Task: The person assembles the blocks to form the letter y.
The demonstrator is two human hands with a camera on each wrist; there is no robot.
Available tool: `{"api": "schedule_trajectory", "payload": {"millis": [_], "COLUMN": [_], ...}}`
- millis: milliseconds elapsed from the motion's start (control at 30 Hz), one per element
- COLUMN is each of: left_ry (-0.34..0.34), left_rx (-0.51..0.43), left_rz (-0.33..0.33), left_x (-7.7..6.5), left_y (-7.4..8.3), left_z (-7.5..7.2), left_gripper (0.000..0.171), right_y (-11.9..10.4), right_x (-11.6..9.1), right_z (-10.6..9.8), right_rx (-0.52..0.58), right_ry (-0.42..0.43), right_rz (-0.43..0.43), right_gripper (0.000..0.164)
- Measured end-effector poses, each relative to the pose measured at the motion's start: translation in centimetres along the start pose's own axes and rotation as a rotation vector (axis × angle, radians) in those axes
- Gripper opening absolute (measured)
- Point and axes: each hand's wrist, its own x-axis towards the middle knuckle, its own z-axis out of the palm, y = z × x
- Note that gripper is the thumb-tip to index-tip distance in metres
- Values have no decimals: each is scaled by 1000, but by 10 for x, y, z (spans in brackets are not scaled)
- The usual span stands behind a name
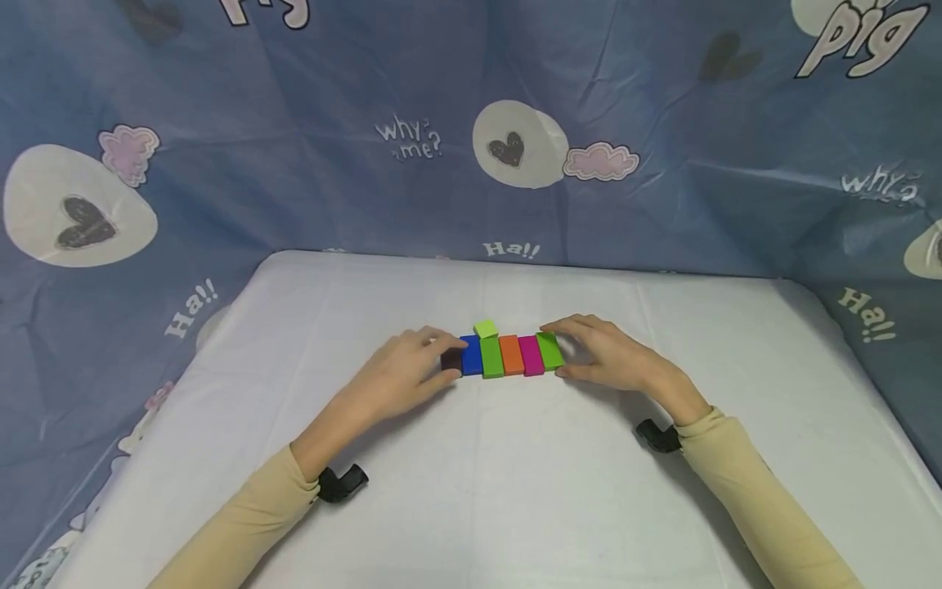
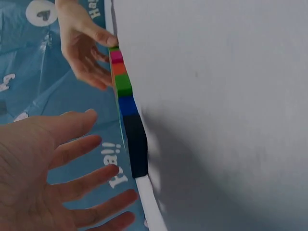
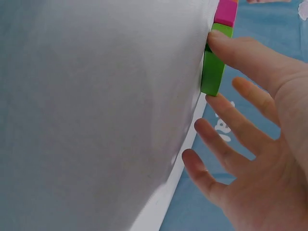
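Note:
A row of coloured blocks lies on the white table. From left to right in the head view they are black (image 1: 451, 361), blue (image 1: 472, 357), green (image 1: 491, 358), orange (image 1: 511, 355), magenta (image 1: 531, 356) and green (image 1: 549, 351). A light green block (image 1: 486, 329) sits behind the row. My left hand (image 1: 405, 368) spans the black end with relaxed fingers; its wrist view shows them spread beside the black block (image 2: 136, 147). At the other end, my right hand (image 1: 607, 353) has its thumb against the green block (image 3: 212, 72), other fingers loosely extended.
A blue printed cloth (image 1: 353, 188) hangs behind and around the white table (image 1: 478, 499). Dark wrist-worn devices stick out below the left sleeve (image 1: 342, 483) and the right sleeve (image 1: 658, 436).

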Motion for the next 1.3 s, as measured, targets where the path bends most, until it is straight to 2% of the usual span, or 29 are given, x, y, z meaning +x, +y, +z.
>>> {"api": "schedule_trajectory", "payload": {"millis": [167, 400, 533, 900, 1100, 1300], "left_ry": [38, 38, 55, 13, 13, 52], "left_rx": [44, 32, 40, 41, 33, 26], "left_rz": [53, 77, 97, 119, 102, 50], "left_x": [3, 14, 20, 36, 42, 47], "left_y": [7, 18, 24, 39, 45, 51], "left_z": [9, 17, 21, 28, 30, 31], "left_gripper": [42, 57, 55, 51, 47, 41], "right_y": [1, -1, -2, 0, 2, 5], "right_x": [0, 2, 4, 4, 6, 5], "right_z": [1, -1, -1, -1, -3, -7], "right_rx": [-6, -32, -41, -36, -24, -26], "right_ry": [0, -14, -26, -15, -23, -6], "right_rz": [6, 27, 23, 40, 51, 55], "right_gripper": [68, 71, 70, 66, 65, 67]}}
